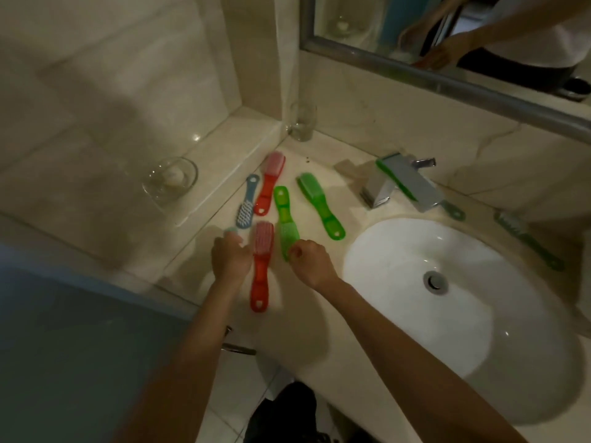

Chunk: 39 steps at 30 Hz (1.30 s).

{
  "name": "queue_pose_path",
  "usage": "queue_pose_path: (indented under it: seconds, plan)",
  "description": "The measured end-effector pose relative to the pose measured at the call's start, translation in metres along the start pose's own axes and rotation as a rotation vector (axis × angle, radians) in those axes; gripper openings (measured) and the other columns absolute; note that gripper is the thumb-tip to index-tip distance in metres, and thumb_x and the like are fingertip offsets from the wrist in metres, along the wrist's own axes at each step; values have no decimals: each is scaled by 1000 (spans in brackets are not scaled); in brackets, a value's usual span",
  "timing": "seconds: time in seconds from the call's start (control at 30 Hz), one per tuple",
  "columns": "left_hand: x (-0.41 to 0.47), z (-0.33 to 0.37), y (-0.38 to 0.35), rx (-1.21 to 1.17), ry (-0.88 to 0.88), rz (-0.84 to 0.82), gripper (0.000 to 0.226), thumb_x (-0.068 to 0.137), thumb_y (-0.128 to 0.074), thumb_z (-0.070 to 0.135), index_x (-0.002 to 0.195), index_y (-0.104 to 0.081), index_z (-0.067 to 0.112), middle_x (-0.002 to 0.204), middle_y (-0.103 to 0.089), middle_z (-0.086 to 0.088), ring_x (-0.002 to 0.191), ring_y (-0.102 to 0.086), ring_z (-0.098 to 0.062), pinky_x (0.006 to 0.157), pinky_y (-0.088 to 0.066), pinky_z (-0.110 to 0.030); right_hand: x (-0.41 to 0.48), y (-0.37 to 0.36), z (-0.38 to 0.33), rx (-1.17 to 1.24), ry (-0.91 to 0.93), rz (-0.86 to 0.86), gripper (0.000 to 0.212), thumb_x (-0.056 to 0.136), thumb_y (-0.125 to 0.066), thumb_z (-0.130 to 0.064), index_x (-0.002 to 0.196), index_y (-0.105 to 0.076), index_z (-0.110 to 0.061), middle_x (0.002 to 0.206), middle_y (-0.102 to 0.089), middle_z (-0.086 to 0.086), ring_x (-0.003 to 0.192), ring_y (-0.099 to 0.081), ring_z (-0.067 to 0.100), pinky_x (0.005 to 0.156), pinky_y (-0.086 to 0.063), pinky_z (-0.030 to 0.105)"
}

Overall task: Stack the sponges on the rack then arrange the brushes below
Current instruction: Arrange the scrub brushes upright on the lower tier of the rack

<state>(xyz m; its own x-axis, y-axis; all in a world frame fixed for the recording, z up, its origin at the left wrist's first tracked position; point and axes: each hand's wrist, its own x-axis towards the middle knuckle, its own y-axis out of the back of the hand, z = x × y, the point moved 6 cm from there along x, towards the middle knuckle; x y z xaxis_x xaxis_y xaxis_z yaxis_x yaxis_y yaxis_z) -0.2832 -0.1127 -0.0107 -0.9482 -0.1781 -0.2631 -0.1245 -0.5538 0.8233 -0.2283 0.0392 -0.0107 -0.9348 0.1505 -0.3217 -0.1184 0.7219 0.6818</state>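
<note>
Several plastic brushes lie on the marble counter [307, 314] left of the sink. At the back are a blue brush [247, 203] and a red brush [269, 183]. A second red brush [261, 270] lies between my hands. My left hand [230, 259] is curled beside its bristle end, and a pale teal tip [231, 230] pokes out past the fingers; what it is I cannot tell. My right hand [308, 262] pinches the near bristle end of the middle green brush [284, 215]. Another green brush [321, 206] lies to the right. No sponges or rack are in view.
A white sink basin [399, 251] fills the right side, with a chrome faucet [399, 183] behind it. One green brush [454, 212] lies behind the faucet, another [531, 244] right of the basin. A glass tumbler [302, 123] stands in the corner. A glass dish [169, 180] sits on the ledge. A mirror [447, 36] hangs above.
</note>
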Motion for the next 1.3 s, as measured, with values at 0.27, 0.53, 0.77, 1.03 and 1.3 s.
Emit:
queue_pose_path:
  seconds: [0.27,0.53,0.77,1.03,1.3]
  plan:
    - [34,-40,-12,86,133,-196,57,83,-65,17,130,-39,-3,126,-52,-22,113,-55,-35,89,-47,-39,31,-26,-24,-75,-12,-52,29,91,-44,-8,105,-67,-1,116,-65,20,109,-59,34,88,-45,34]
    - [36,-29,-15,206,-26,-193,28,89,-57,12,113,-55,-3,116,-59,-20,106,-58,-33,80,-44,-34,40,-14,-9,-97,-28,-22,27,90,-48,-9,109,-67,-7,118,-65,16,111,-59,32,90,-43,31]
    - [25,28,5,310,-279,-158,24,96,-47,19,108,-63,6,96,-65,-11,85,-62,-25,65,-46,-28,40,13,-27,-50,192,97,47,92,-49,-10,138,-39,-4,137,-40,18,113,-54,36,91,-47,43]
    - [14,103,-10,482,-616,-461,18,90,-57,27,74,-63,19,67,-52,5,85,-56,-22,96,-38,-39,39,38,-8,-235,177,-7,23,95,-48,-15,104,-62,1,105,-66,22,97,-61,34,81,-44,38]
    - [72,83,-12,98,-271,-97,47,88,-53,15,133,-43,5,133,-43,-24,126,-39,-39,102,-36,-45,31,78,53,162,-152,238,22,94,-44,-10,76,-55,-8,73,-67,19,73,-63,35,74,-50,38]
